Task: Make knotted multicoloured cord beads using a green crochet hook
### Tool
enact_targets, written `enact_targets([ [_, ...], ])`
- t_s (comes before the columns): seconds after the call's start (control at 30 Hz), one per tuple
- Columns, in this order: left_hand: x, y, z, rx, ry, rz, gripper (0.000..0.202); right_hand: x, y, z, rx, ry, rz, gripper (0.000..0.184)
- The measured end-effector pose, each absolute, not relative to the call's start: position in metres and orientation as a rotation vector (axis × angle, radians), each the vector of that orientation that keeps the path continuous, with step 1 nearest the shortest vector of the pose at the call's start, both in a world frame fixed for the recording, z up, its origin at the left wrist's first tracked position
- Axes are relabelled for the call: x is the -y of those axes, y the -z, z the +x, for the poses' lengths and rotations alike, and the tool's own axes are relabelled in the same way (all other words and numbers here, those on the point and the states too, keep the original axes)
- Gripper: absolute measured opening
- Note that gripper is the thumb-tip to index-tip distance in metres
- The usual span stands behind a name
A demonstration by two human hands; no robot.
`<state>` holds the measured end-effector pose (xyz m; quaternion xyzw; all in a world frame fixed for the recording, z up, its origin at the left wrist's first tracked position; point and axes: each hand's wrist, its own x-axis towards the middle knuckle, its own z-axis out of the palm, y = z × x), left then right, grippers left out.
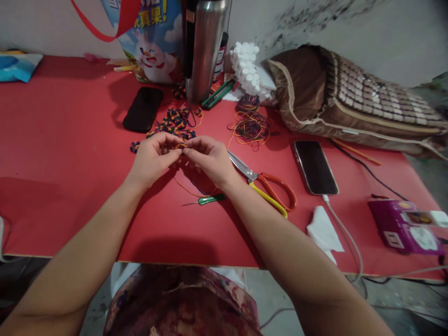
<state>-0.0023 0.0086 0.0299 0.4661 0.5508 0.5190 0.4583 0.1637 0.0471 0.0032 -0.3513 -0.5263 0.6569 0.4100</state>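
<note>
Fingers (171,159) of our left hand (150,157) and right hand (215,161) form narrow pinches, nearly tip to tip, around a small knotted piece (181,146) of coloured cord. It lies straight between the two pinches, just above the red counter (70,163), so neither hand is nearer. Our fingertips cover most of it; it seems to span crosswise from one hand to the other, but we cannot tell its long axis for certain.

Nearer to us than the piece, a green-handled hook (210,200) lies crosswise, its thin tip pointing left and its handle end beside our right wrist. Loose thread (206,194) curves on the counter just beyond the hook. Right of our right hand, the scissors (259,179) lie slantwise, blades toward that hand and handles toward us. Well apart, further right, a phone (317,168) is plugged into a white cable (345,228).

Just past our fingers sits a heap of knotted clusters (175,121), with a tangle of cord (250,128) to its right and a black phone (143,109) to its left. Farther back, a green cutter (219,94) rests by a steel flask (208,46).
</note>
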Motion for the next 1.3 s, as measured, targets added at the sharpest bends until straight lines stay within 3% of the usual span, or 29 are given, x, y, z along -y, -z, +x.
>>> enact_targets([
  [0.23,-0.008,-0.027,-0.003,-1.262,-1.332,0.895,0.017,-0.043,-0.011,0.165,1.341,-1.648,-0.823,0.025],
  [0.5,-0.011,-0.031,-0.016,-1.004,-1.075,0.689,0.039,-0.045,-0.018,0.178,1.408,-1.8,-0.672,0.039],
  [0.63,-0.011,-0.03,-0.018,-0.949,-1.017,0.661,0.027,-0.045,-0.014,0.175,1.405,-1.804,-0.669,0.035],
  [0.87,-0.012,-0.032,-0.017,-1.091,-1.111,0.53,0.009,-0.045,-0.018,0.17,1.095,-1.968,-0.681,0.051],
  [1.1,-0.012,-0.032,-0.014,-1.035,-1.164,0.661,0.025,-0.048,-0.016,0.174,0.998,-2.134,-0.724,0.048],
  [1.3,-0.013,-0.033,-0.014,-1.005,-1.182,0.591,0.023,-0.049,-0.018,0.177,0.93,-2.168,-0.723,0.044],
])
